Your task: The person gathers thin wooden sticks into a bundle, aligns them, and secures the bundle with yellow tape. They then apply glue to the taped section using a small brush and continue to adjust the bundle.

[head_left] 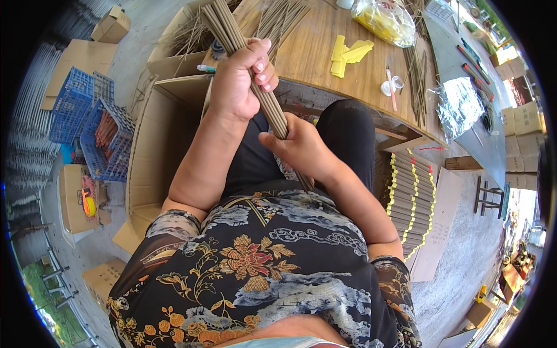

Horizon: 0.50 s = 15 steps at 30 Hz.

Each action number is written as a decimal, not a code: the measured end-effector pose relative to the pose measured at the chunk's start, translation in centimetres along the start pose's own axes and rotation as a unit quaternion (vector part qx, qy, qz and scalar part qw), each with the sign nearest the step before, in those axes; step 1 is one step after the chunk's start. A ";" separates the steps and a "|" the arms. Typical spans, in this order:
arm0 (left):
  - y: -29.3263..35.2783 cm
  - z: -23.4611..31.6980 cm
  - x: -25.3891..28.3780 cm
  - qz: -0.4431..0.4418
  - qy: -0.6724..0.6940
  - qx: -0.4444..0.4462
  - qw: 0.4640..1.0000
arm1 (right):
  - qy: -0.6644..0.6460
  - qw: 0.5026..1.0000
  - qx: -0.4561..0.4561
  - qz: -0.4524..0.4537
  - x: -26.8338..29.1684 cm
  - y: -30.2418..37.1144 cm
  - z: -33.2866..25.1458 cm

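Note:
A bundle of thin brown incense sticks (268, 107) slants across my lap, its upper end pointing to the far left over the table. My left hand (239, 78) is wrapped round its upper part, the thumb lying along the sticks. Lower down, my right hand (300, 148) closes round the same bundle, close to my body. Loose incense sticks (282, 22) lie on the wooden table (307, 55) just beyond my left hand. Yellow paper strips (348, 55) rest on the table to the right of them.
An open cardboard box (156, 142) stands at my left, with blue crates (107, 165) beyond it. On the right, many bundles tied with yellow bands (411, 203) are stacked on cardboard. A bag of yellow material (386, 23) and a silvery plastic sheet (460, 107) lie farther off.

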<state>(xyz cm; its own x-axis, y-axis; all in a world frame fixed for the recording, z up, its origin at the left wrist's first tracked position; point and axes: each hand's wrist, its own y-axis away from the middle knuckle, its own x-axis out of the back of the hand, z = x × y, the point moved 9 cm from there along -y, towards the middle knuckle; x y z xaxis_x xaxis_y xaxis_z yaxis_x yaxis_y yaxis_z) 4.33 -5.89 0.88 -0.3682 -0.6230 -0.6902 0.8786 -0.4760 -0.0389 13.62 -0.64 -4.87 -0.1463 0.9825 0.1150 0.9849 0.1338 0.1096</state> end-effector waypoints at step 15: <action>-0.4 -0.1 -0.5 -0.079 0.067 0.027 0.994 | -0.135 0.976 -0.121 -0.123 -1.2 1.0 -0.4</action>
<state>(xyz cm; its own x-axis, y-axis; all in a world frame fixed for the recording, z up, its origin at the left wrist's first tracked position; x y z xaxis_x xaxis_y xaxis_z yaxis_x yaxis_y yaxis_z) 4.20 -5.40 1.18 -0.4540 -0.4511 -0.7684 0.7939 -0.5963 -0.1189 14.72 -1.73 -4.51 -0.3136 0.9274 -0.2041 0.8678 0.3671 0.3348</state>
